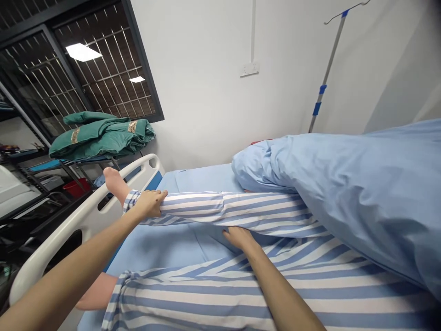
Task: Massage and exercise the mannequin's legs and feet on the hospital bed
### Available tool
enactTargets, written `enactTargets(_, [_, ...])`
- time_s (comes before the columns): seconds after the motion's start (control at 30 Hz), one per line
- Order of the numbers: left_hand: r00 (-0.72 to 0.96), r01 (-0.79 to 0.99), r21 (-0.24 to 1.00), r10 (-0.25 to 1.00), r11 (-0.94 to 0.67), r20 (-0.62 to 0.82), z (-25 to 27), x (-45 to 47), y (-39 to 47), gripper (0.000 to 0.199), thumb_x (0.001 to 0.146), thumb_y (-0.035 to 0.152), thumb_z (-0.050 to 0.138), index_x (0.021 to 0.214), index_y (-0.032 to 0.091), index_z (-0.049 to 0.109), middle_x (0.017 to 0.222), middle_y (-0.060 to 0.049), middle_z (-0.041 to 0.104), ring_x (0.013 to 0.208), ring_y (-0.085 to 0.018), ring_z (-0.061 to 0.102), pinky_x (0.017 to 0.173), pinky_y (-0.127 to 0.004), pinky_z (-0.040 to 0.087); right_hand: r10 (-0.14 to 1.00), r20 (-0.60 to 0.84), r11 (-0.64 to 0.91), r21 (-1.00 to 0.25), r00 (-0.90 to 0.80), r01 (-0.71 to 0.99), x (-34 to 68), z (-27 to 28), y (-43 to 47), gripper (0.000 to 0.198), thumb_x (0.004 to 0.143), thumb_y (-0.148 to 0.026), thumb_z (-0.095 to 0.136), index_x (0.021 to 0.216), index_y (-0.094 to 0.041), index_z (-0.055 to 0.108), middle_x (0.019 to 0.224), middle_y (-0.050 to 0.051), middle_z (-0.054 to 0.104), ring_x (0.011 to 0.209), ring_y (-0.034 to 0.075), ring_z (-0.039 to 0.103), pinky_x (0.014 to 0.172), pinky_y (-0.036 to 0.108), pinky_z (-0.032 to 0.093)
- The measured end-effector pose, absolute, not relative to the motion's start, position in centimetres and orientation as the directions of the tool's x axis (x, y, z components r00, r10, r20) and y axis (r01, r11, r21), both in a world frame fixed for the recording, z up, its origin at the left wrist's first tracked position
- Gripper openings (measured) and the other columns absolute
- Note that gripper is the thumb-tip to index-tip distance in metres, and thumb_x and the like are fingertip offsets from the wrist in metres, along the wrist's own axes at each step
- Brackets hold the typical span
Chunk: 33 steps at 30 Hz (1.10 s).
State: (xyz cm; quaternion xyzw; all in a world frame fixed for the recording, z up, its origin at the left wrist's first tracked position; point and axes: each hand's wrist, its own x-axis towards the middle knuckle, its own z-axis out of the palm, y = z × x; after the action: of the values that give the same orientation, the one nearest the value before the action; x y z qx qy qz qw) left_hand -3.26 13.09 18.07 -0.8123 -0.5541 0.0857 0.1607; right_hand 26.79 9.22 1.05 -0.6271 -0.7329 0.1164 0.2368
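A figure in blue-and-white striped trousers lies on the bed; whether it is a person or a manikin I cannot tell. Its far leg is raised a little off the sheet, with a bare foot towards the bed's end. My left hand is closed over that leg's shin just above the ankle. Under the same leg, near the knee, my right hand grips from below, its fingers partly hidden by the cloth. The near leg rests flat on the light blue sheet.
A light blue quilt is bunched over the upper body. The white bed end board stands beyond the feet. Folded green bedding lies behind it under a barred window. An IV pole stands by the wall.
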Motion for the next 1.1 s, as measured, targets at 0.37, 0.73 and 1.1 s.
enactTargets(0.37, [0.239,0.953,-0.222,0.960,-0.204,0.144,16.7,-1.6,11.9,0.043,0.061,0.035,0.059,0.101,0.025,0.046,0.098,-0.005,0.060,0.090,-0.026,0.056,0.074,-0.031,0.039,0.953,0.301,0.151,-0.376,-0.033,0.914,26.5,3.1,9.4,0.028,0.081,-0.031,0.042,0.092,-0.013,0.062,0.089,0.013,0.065,0.089,0.022,0.059,0.081,0.031,0.040])
enactTargets(0.73, [-0.031,0.985,0.173,0.961,-0.018,0.275,8.7,6.9,12.3,0.057,0.059,0.039,0.064,0.109,0.028,0.041,0.097,0.000,0.062,0.087,-0.023,0.058,0.066,-0.028,0.037,0.768,0.627,0.145,-0.369,0.130,0.918,26.9,4.3,9.1,0.045,0.077,-0.023,0.045,0.118,-0.005,0.041,0.118,0.022,0.045,0.114,0.032,0.039,0.090,0.045,0.037])
enactTargets(1.1, [-0.140,0.920,0.392,0.951,0.022,0.276,1.6,11.2,12.1,0.056,0.060,0.041,0.063,0.108,0.025,0.040,0.096,-0.002,0.062,0.089,-0.024,0.058,0.067,-0.029,0.038,0.778,0.611,0.150,-0.405,0.144,0.902,26.7,3.5,9.1,0.066,0.075,-0.021,0.043,0.134,-0.002,0.018,0.135,0.024,0.031,0.128,0.032,0.024,0.098,0.048,0.033])
